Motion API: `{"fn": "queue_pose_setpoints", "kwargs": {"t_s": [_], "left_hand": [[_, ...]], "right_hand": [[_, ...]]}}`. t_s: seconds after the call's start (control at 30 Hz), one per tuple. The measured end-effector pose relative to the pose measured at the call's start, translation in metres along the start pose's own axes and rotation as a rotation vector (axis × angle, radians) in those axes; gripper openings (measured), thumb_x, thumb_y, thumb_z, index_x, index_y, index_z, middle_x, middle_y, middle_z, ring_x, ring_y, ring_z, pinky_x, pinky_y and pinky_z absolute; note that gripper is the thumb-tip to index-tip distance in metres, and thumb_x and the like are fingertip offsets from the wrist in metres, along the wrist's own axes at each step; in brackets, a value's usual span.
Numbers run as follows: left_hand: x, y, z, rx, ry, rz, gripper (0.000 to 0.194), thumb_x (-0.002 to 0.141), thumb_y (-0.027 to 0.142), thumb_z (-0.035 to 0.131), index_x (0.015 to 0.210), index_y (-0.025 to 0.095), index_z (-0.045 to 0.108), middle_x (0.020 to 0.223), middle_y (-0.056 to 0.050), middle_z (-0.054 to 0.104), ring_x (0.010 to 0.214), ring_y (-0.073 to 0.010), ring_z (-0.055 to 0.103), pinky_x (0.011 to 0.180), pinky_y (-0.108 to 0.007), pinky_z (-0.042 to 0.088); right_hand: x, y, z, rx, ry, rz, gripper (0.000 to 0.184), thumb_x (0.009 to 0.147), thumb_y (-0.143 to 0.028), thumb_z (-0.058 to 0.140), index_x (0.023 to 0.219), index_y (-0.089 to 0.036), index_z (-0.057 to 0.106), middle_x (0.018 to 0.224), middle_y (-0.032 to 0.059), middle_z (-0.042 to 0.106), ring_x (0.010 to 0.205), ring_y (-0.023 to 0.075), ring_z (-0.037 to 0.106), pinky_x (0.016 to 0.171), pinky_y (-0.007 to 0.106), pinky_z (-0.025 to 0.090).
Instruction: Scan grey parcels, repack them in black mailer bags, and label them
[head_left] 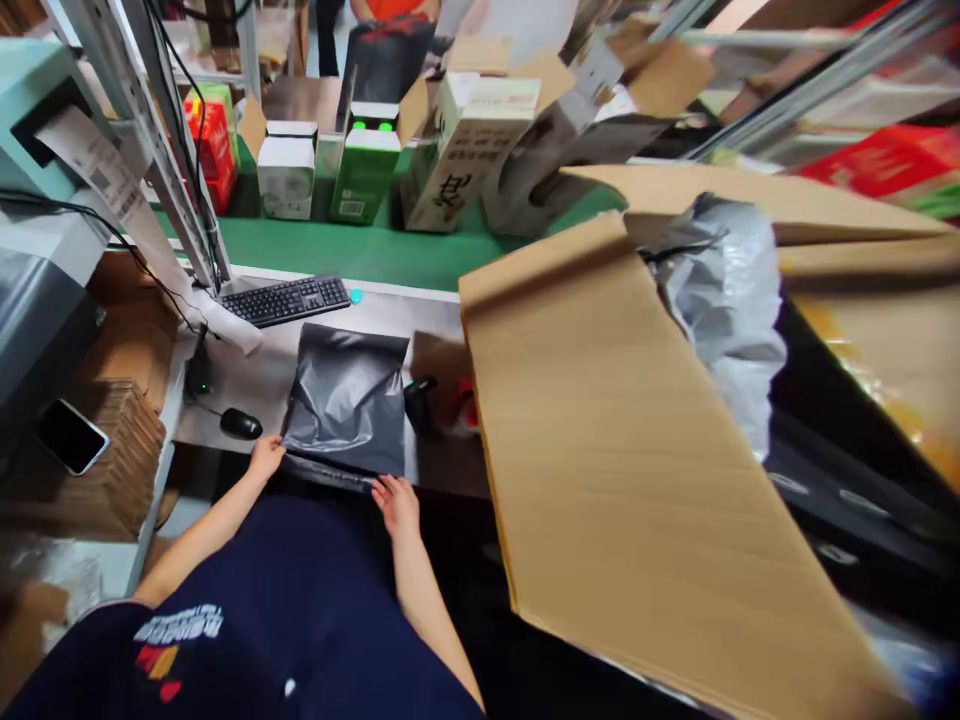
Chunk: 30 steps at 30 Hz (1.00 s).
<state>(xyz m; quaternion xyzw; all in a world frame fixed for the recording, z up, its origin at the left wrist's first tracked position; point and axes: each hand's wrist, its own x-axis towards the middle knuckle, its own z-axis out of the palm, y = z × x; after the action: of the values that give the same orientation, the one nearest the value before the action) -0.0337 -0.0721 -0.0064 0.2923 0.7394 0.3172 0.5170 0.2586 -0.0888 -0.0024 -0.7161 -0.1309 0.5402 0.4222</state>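
Observation:
A dark grey plastic mailing bag (349,395) lies flat on the worktop, its near edge with a lighter strip toward my body. My left hand (266,458) pinches the near left corner of this bag. At the near right part of the same edge, my right hand (397,505) grips the plastic between thumb and fingers. Just beyond my left hand sits a black computer mouse (241,424). A black handheld device (419,402), perhaps a scanner, rests right of the bag.
A large cardboard box (615,430) with a grey plastic bag (727,290) at its opening fills the right side. A keyboard (289,298) lies behind the mailing bag. Several cartons, including a green box (365,170), line the green surface. Left, a phone (73,436) lies on stacked cardboard (135,450).

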Motion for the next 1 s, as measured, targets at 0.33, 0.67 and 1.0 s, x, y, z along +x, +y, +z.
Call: {"fn": "queue_pose_setpoints", "kwargs": {"t_s": [0.33, 0.67, 1.0], "left_hand": [[-0.014, -0.031, -0.020, -0.022, -0.369, -0.191, 0.038, 0.068, 0.037, 0.093, 0.063, 0.017, 0.061, 0.065, -0.003, 0.073, 0.058, -0.0125, 0.068, 0.059, -0.024, 0.053], [-0.022, -0.032, -0.030, -0.089, -0.350, -0.059, 0.026, 0.069, 0.027, 0.089, 0.058, 0.016, 0.068, 0.056, 0.001, 0.066, 0.059, -0.0122, 0.063, 0.066, -0.027, 0.055], [-0.041, -0.031, -0.032, -0.047, -0.176, -0.095, 0.026, 0.065, 0.027, 0.095, 0.070, 0.014, 0.073, 0.074, -0.007, 0.078, 0.067, -0.0142, 0.072, 0.065, -0.025, 0.059]], "right_hand": [[-0.047, 0.032, 0.048, -0.671, -0.325, -0.706, 0.023, 0.091, -0.032, 0.059, 0.093, -0.020, 0.077, 0.097, 0.0110, 0.079, 0.091, 0.0239, 0.070, 0.093, 0.041, 0.059], [-0.065, 0.041, 0.124, -0.797, -0.628, -0.868, 0.013, 0.092, -0.021, 0.067, 0.095, -0.014, 0.078, 0.096, 0.0008, 0.079, 0.091, 0.0140, 0.066, 0.095, 0.032, 0.056], [-0.049, 0.022, -0.003, -0.367, 0.045, -0.507, 0.039, 0.109, -0.041, 0.050, 0.095, -0.011, 0.070, 0.071, -0.0025, 0.065, 0.058, 0.0103, 0.061, 0.060, 0.025, 0.054]]}}
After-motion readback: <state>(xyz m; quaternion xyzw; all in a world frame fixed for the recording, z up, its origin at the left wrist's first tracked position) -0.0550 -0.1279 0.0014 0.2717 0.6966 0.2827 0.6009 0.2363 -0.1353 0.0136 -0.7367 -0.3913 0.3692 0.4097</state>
